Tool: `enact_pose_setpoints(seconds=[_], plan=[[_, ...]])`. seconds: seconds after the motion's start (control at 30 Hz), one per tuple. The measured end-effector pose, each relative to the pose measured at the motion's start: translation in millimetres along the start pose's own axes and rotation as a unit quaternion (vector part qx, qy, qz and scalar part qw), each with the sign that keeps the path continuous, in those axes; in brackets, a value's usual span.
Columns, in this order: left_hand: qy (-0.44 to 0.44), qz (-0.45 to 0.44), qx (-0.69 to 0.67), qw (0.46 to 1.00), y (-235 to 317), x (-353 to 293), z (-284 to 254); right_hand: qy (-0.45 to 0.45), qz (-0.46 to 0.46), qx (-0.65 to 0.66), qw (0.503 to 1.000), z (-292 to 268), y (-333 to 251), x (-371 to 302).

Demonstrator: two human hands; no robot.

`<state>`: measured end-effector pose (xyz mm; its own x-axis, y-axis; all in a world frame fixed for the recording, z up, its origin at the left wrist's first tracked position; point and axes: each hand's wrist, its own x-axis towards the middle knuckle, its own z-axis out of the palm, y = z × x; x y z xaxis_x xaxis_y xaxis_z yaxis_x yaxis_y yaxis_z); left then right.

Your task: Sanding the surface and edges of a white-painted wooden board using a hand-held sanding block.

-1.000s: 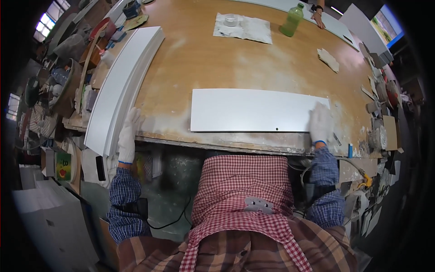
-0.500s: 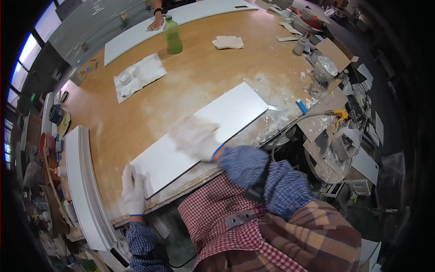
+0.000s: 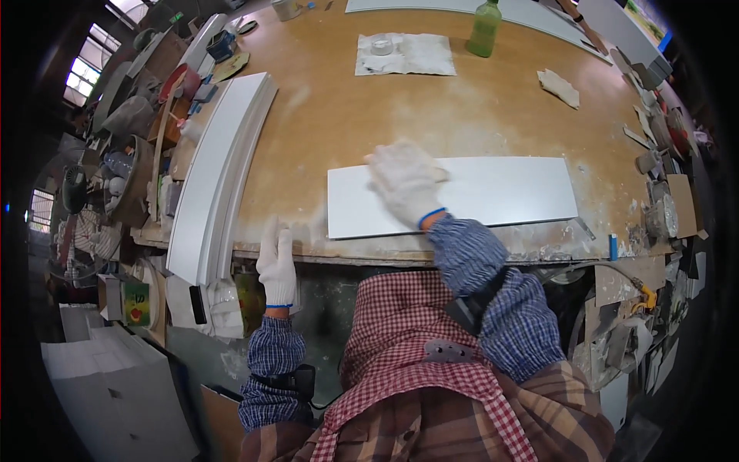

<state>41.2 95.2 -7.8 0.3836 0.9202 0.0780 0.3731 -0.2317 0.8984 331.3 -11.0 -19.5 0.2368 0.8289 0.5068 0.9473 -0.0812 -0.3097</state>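
The gloved left hand, fingers stretched out, is at the near edge of the desk, with nothing visible in its grasp. Right of it, the white panel lies flat. It looks stiff and fairly light, probably slippery-faced, with chip-prone corners; its 2 short ends should suit lifting. The right hand lies flattened over its left part; I cannot tell whether anything is underneath. Farther off stands a green bottle.

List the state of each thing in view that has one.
White panel, lying flat, partly covered
Left grip, gloved, open
Right grip, gloved, palm down, underside hidden
White panel stack, lying flat
Green bottle, upright, top cropped
White sheet, spread out
Pale cloth, folded
Tabletop, smeared white
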Motion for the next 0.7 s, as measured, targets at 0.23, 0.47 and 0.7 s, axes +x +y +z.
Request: enact_pose_setpoints(seconds=[0.23,0.47,0.7], plan=[[-0.003,0.043,0.086,0.995,20.4,-6.8,2.2,-0.021,-0.213,0.130,0.968,-4.6,-60.8,-46.1],[-0.126,0.165,0.029,0.978,27.6,15.9,72.3,-0.002,0.042,-0.144,0.989,-153.8,83.7,-146.0],[-0.210,0.358,0.310,0.855,92.5,31.8,186.6,0.181,0.225,-0.251,0.924,-130.0,163.3,-207.1]])
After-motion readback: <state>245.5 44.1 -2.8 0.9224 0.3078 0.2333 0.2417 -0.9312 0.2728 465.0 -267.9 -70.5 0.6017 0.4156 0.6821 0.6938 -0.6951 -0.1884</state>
